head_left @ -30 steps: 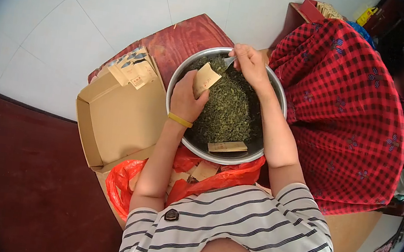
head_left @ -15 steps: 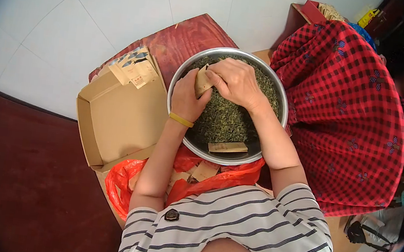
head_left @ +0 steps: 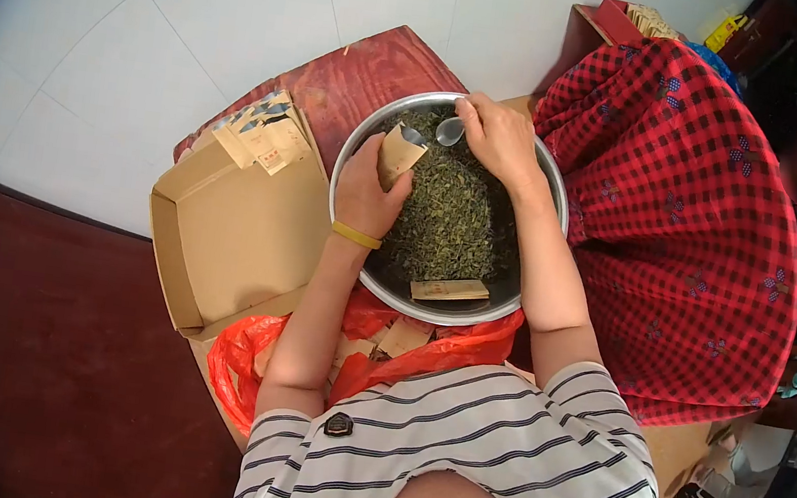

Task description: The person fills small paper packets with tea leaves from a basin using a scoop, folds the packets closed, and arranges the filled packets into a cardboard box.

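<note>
Dried green leaves lie in a large round metal basin. Over the basin's left side, my left hand is closed around a small brown paper packet, whose top gapes and shows a silvery inside. My right hand is closed on a small spoon at the basin's upper part, its bowl just right of the packet and apart from it. Flat brown packets rest inside the basin at its near edge.
Left of the basin is an open cardboard box with several packets on its far corner. A red plastic bag with packets lies nearest my body. Red checked cloth drapes at the right. A person is partly visible at the far right.
My right hand went to the packet's mouth, then moved back up and right with the spoon. My left hand and the packet stayed nearly in place; the packet's opening now shows.
</note>
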`<action>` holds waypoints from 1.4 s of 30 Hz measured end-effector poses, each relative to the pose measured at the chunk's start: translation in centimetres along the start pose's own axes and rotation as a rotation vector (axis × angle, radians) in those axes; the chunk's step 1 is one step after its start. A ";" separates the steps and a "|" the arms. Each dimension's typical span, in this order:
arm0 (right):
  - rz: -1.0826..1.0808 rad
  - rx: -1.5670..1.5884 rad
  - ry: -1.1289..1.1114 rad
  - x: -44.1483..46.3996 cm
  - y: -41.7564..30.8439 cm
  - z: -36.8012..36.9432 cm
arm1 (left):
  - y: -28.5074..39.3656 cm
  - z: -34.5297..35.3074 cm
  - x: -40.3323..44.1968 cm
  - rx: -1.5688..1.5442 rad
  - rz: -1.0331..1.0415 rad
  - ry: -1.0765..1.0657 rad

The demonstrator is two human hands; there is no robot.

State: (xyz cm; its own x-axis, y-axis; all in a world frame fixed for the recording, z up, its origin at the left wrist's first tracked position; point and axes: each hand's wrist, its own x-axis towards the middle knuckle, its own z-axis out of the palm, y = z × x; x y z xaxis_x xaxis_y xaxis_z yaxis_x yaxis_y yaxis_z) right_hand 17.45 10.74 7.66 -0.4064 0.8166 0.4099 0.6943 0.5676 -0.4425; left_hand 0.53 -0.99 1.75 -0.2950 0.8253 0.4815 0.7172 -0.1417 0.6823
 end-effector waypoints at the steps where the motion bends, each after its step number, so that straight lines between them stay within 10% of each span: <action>1: 0.003 -0.002 0.001 0.0 0.5 0.6 | -0.1 0.1 0.0 -0.002 0.002 -0.003; 10: 0.147 0.239 -0.326 0.2 1.3 2.9 | -0.4 0.1 0.1 -0.038 -0.012 0.012; 19: 0.096 0.774 0.107 0.7 1.6 1.5 | -0.7 0.4 -0.1 0.037 0.046 0.052; 26: -0.474 0.285 0.147 -1.0 -2.3 1.5 | -0.8 0.4 -0.1 0.008 0.041 0.028; 32: -0.333 0.258 0.309 -0.6 -1.4 0.2 | -0.6 0.3 0.0 0.005 0.032 0.021; 35: 0.027 0.018 0.009 0.1 -0.3 -0.1 | -0.6 0.3 0.0 0.007 0.030 0.031; 42: 0.086 0.162 -0.347 -0.3 0.6 3.3 | -0.6 0.3 0.0 -0.030 -0.037 0.004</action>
State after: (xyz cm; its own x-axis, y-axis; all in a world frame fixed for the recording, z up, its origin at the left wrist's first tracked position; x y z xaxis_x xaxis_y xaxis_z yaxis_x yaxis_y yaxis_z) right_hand 16.05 11.19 4.66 -0.5469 0.8330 0.0841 0.6427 0.4821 -0.5954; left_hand 0.27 -0.77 1.18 -0.3234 0.8283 0.4574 0.6865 -0.1273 0.7159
